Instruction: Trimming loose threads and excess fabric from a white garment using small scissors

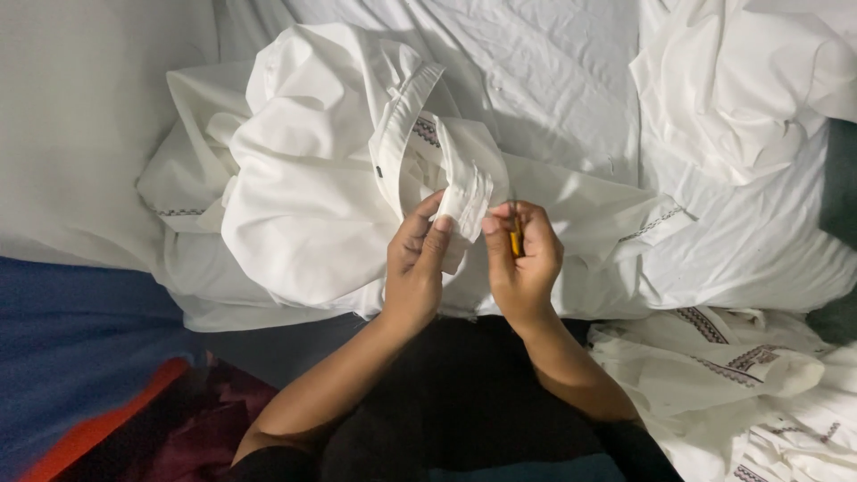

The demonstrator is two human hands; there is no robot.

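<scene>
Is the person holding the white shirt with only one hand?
No, both the left hand and the right hand pinch the white shirt at its placket.

Left hand (415, 259) raised, fingers curled, thumb and forefinger pinched. Right hand (522, 259) beside it, apparently closed in a pinch; forearms converge from below.

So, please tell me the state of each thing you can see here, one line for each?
White garment: crumpled, bunched up on the surface.
Placket strip: pinched in both hands, lifted off the garment.
Left hand: grip shut on the strip's edge.
Right hand: grip shut on a small yellow tool, mostly hidden.
Garments at right: heaped, loosely folded.
White sheet: spread out, wrinkled.
</scene>
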